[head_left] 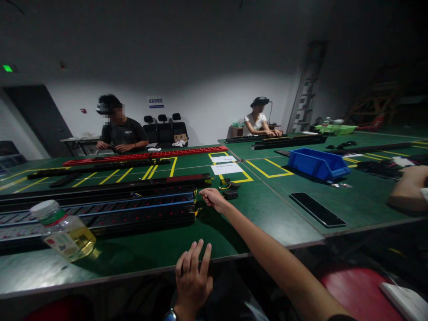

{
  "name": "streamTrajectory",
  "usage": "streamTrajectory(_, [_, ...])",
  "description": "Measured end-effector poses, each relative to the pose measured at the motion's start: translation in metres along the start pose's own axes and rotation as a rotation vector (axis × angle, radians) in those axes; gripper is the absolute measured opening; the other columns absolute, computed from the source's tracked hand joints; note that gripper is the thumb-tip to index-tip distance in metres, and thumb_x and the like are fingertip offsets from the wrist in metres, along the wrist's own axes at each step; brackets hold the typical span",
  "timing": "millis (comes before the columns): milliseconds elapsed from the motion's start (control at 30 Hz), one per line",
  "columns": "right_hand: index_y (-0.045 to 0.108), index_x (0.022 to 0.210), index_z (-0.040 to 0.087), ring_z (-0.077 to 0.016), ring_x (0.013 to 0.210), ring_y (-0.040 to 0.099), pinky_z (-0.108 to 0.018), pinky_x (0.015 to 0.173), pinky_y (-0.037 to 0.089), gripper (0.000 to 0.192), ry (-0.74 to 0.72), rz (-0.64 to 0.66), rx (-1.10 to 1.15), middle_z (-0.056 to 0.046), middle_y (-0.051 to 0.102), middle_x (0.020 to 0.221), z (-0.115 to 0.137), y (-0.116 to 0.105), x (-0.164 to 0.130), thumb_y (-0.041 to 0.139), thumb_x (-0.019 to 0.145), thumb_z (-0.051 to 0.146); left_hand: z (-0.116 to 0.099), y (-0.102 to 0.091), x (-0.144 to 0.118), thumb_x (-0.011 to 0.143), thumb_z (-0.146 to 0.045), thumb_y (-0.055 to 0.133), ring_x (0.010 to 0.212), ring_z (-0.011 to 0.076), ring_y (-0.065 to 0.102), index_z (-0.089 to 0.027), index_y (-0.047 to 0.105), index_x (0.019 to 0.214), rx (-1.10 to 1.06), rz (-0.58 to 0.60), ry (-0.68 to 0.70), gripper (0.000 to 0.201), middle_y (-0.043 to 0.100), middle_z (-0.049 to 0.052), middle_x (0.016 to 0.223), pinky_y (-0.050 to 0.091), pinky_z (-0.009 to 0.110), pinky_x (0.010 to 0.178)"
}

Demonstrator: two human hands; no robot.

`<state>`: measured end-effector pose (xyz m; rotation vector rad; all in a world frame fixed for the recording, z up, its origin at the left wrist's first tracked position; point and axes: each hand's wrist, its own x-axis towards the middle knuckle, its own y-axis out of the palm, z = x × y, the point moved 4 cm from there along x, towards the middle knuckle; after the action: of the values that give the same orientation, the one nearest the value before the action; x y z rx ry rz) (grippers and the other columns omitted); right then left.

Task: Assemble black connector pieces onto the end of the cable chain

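My right hand (212, 199) reaches over the green table with its fingers closed in a pinch. It is beside the right ends of several long black strips (140, 215) with red dots and blue edging. Yellow pieces (198, 211) stick out at those ends. Whatever the pinch holds, if anything, is too small to make out. Just beyond that hand lies a small black block (230, 195) with thin wires. At the table's front edge rests my left hand (194, 276), holding nothing, its fingers stretched out and apart.
A bottle of yellow liquid (68, 232) stands left. To the right are a black phone (317, 209), a blue bin (317, 164) and another person's arm (409, 187). White papers (227, 168) and a long red strip (147, 156) lie farther back. Two people sit across.
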<state>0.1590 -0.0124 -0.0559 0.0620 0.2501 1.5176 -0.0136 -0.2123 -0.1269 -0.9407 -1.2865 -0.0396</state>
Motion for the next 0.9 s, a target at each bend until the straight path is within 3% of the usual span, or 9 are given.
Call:
streamTrajectory(267, [0.064, 0.076, 0.017, -0.0039, 0.042, 0.04, -0.017, 0.039, 0.026, 0.011, -0.009, -0.039, 0.012, 0.008, 0.053, 0.056, 0.0003, -0.0007, -0.0002, 0.073, 0.073, 0.019, 0.0013, 0.0013, -0.0025, 0.077, -0.019, 0.063, 0.125, 0.0266, 0.059, -0.032, 0.057, 0.15, 0.007, 0.003, 0.002, 0.074, 0.069, 0.006, 0.138, 0.031, 0.041, 0.113])
streamTrajectory(433, [0.068, 0.088, 0.016, -0.0051, 0.042, 0.044, -0.017, 0.039, 0.029, 0.015, 0.008, -0.094, 0.009, 0.005, 0.06, 0.059, 0.0005, -0.0017, 0.0001, 0.07, 0.073, 0.014, 0.0005, 0.0004, -0.0018, 0.077, -0.02, 0.063, 0.126, 0.0274, 0.058, -0.031, 0.062, 0.145, 0.043, 0.034, 0.009, 0.069, 0.069, 0.006, 0.138, 0.032, 0.042, 0.113])
streamTrajectory(567, [0.063, 0.081, 0.016, -0.0047, 0.042, 0.045, -0.017, 0.039, 0.028, 0.009, -0.009, -0.08, 0.037, 0.005, 0.06, 0.06, 0.0003, -0.0018, 0.0, 0.069, 0.077, 0.021, 0.0004, -0.0002, -0.0013, 0.076, -0.019, 0.062, 0.126, 0.0269, 0.058, -0.029, 0.067, 0.139, 0.044, 0.035, 0.008, 0.063, 0.069, 0.007, 0.137, 0.032, 0.042, 0.112])
streamTrajectory(733, [0.052, 0.068, 0.02, -0.0049, 0.038, 0.04, -0.018, 0.038, 0.026, 0.019, -0.075, -0.07, 0.024, 0.007, 0.053, 0.052, -0.0006, -0.0016, 0.0011, 0.067, 0.077, 0.023, 0.0012, 0.0006, -0.002, 0.074, -0.02, 0.064, 0.125, 0.0269, 0.059, -0.03, 0.066, 0.14, 0.035, 0.022, 0.007, 0.066, 0.069, 0.006, 0.138, 0.032, 0.042, 0.112])
streamTrajectory(900, [0.055, 0.07, 0.02, -0.0084, 0.044, 0.052, -0.019, 0.042, 0.035, 0.01, -0.081, -0.112, -0.032, 0.002, 0.062, 0.056, 0.0028, -0.0048, 0.0004, 0.061, 0.079, 0.019, 0.0014, 0.0014, -0.0028, 0.075, -0.019, 0.064, 0.125, 0.0268, 0.059, -0.031, 0.063, 0.143, 0.028, 0.015, 0.005, 0.069, 0.069, 0.006, 0.138, 0.032, 0.041, 0.113])
